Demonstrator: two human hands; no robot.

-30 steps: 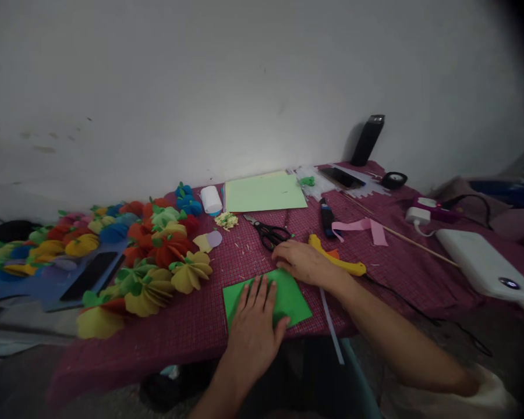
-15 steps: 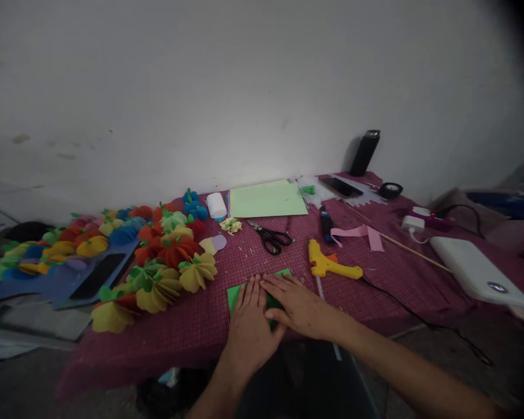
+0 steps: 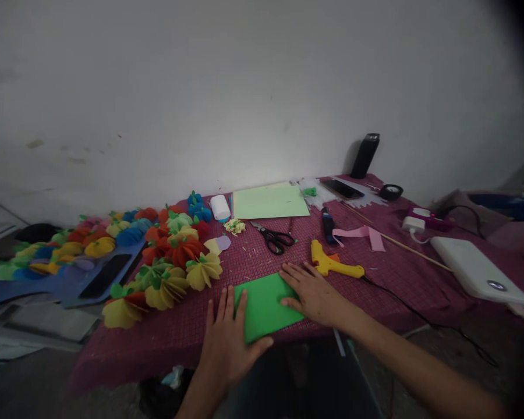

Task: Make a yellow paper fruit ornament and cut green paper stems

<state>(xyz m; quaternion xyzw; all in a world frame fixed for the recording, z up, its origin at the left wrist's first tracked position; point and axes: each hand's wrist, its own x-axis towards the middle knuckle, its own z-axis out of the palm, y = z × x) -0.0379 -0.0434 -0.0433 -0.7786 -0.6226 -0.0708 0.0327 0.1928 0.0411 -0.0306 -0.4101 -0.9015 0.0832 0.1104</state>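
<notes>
A bright green sheet of paper [image 3: 268,305] lies at the front edge of the cloth-covered table. My left hand [image 3: 227,334] rests flat along its left side, fingers spread and thumb over the near edge. Across its right side lies my right hand [image 3: 312,294], fingers stretched out and palm down. Just beyond my right hand is a yellow hot glue gun [image 3: 332,265] with a black cord. Black-handled scissors [image 3: 276,238] lie with blades parted behind the green sheet.
Colourful paper pumpkins [image 3: 183,250] crowd the left side. Pale green paper sheets [image 3: 271,202] lie by the wall. To the right are a pink ribbon [image 3: 360,234], a wooden stick [image 3: 414,251], a white power bank [image 3: 480,270] and a black bottle [image 3: 365,156].
My hands have moved apart, the left leftward and nearer, the right rightward. Much more of the green sheet now shows between them. The view has shifted slightly.
</notes>
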